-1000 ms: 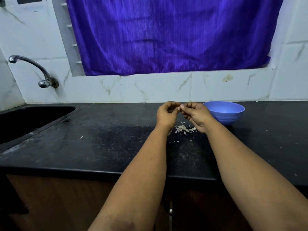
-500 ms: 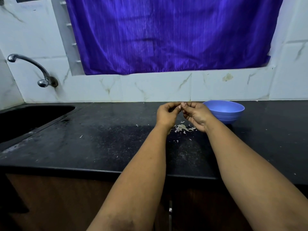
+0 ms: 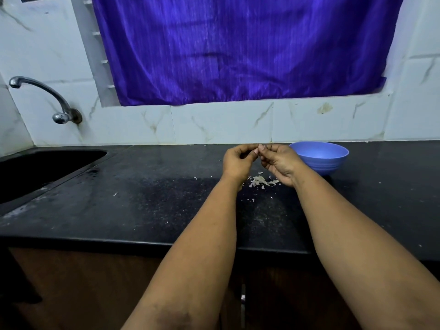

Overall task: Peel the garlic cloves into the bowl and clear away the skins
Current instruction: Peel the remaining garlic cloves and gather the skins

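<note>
**Inspector:** Garlic clove location?

**Operator:** I place it at the point where the two sets of fingertips meet. The left hand and right hand are raised above the black countertop, thumbs and forefingers pressed together around something small. It is too hidden for me to make out its shape, so I cannot confirm it is a clove.

**Inspector:** State of the grip?

**Operator:** Both hands are curled, fingers pinched in toward each other, touching at the tips.

**Inspector:** Skins?

**Operator:** A small pile of pale garlic skins lies directly below the grip, between the two wrists. A few stray flakes sit further out to the left of the grip.

**Inspector:** Bowl?

**Operator:** The blue bowl stands just right of the grip, behind the right hand, upright. I cannot see its contents.

**Inspector:** Surroundings?

**Operator:** A sink and tap lie well left of the grip; a purple curtain hangs beyond it.
</note>
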`<state>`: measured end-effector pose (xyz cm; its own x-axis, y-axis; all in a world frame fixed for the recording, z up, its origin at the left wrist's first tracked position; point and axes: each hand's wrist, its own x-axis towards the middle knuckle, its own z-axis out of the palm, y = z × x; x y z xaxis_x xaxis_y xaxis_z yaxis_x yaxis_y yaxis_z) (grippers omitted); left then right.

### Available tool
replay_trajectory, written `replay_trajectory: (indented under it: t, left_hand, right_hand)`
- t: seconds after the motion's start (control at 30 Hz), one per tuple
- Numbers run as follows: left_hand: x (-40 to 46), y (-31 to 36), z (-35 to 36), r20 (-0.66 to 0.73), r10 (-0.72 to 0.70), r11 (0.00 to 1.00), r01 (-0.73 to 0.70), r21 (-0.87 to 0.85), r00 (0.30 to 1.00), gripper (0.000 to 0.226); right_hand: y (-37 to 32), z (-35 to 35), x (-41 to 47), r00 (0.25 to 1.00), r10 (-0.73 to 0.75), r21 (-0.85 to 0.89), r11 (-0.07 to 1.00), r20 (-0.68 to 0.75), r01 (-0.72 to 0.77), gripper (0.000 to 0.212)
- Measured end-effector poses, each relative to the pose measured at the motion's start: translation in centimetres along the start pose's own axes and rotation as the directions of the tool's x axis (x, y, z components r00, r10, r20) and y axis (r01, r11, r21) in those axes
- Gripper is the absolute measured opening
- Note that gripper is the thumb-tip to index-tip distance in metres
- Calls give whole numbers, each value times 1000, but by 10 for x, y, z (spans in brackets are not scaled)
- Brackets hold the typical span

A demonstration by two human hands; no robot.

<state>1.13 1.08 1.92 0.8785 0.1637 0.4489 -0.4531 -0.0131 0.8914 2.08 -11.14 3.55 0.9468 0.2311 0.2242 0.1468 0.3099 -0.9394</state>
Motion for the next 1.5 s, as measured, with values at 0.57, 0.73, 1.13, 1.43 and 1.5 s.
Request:
replay_trajectory:
  t: [0.57,0.73,1.13,1.43,1.5]
  left_hand:
    - [-1,-1,-1,-68,59,986,-47,162,996,11]
    - [-2,1,0,-70,24,994,-16,112,997,5]
    - [-1,0,1,-13,22,985,-19,171,1000,9]
    - [0,2,-3,-10,5,988,-3,157,1000,8]
    - [0,4,-5,3,-11,990,11,140,1000,8]
  right_hand:
    - [3,7,3,990,-111,-207,974,-89,91,20]
    - [1,0,7,970,-131,-200,976,-206,89,14]
    - [2,-3,3,959,-218,-262,951,-183,166,15]
    - [0,-4,2,980,-122,-123,987,-158,103,9]
    - [-1,-4,1,983,-113,-109,989,-147,97,8]
